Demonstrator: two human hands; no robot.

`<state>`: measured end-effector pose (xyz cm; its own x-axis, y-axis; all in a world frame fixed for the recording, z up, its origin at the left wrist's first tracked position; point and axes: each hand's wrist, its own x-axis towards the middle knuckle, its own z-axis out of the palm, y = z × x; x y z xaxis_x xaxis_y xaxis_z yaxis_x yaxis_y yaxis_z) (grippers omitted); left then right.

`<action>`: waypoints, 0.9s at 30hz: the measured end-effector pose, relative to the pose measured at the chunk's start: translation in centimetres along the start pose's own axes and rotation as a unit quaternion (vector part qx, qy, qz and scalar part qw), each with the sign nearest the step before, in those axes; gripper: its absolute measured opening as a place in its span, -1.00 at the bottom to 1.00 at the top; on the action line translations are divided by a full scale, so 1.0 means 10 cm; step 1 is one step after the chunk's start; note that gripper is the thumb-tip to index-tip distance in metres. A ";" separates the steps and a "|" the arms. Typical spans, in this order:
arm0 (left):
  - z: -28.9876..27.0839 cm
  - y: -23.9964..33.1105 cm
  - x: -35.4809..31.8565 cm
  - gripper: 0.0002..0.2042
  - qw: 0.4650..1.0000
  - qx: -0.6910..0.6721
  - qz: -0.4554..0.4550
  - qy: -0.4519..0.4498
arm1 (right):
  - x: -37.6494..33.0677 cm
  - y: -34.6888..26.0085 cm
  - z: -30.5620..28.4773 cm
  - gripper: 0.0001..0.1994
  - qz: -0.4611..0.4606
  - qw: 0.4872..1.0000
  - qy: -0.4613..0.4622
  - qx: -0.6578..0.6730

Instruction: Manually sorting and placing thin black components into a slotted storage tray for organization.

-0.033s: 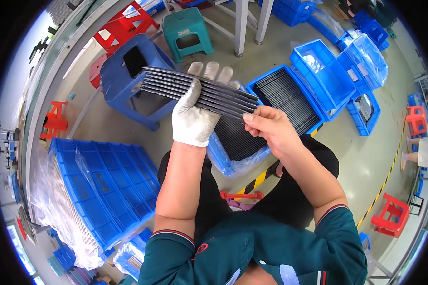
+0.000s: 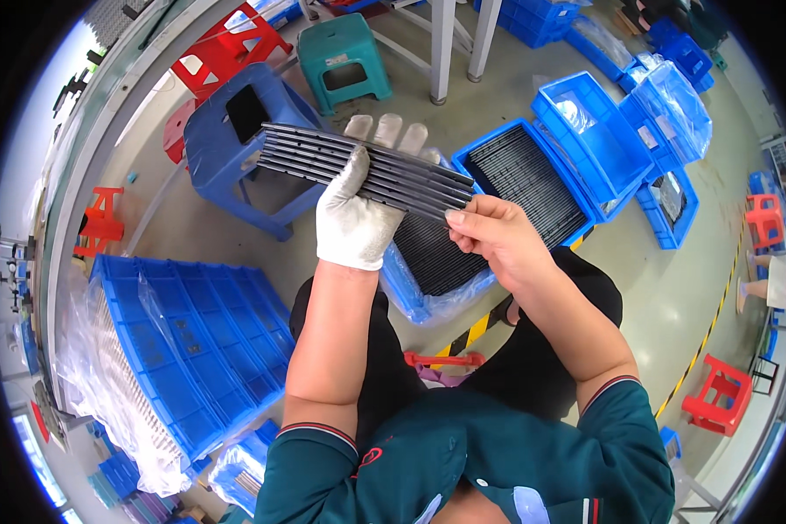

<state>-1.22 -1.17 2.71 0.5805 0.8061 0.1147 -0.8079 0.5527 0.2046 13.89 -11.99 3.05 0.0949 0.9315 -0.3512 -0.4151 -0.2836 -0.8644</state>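
Several thin dark strips with small holes lie side by side across my left hand, which wears a white glove. Its thumb presses over the strips while the fingertips stick out beyond their far side. My bare right hand pinches the right end of the strips between thumb and fingers. Below the hands, a blue tray lined with clear plastic holds rows of similar dark strips. Another blue tray just beyond it is filled with more of them.
A blue stool and a green stool stand ahead on the left. Stacked blue crates wrapped in plastic are at my left. To the right are a blue bin and a red stool.
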 end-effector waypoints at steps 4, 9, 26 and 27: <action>0.02 -0.02 -0.01 -0.67 1.000 0.007 -0.009 -0.001 | 0.00 0.00 -0.04 -0.85 0.030 0.997 -0.028 0.060; -0.04 -0.02 0.01 -0.66 1.000 -0.006 -0.011 0.003 | -0.02 -0.06 -0.03 -0.83 0.041 0.997 -0.044 0.057; -0.05 -0.02 -0.02 -0.66 0.999 -0.010 -0.032 0.012 | 0.04 -0.01 -0.10 -0.79 0.064 0.991 -0.052 0.109; -0.06 -0.03 -0.01 -0.67 0.999 -0.010 -0.034 0.001 | 0.03 -0.02 -0.09 -0.79 0.064 0.991 -0.052 0.108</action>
<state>-1.14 -1.29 2.07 0.6337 0.7673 0.0986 -0.7686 0.6100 0.1928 14.83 -11.82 2.78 -0.0595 0.9125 -0.4047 -0.6033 -0.3558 -0.7138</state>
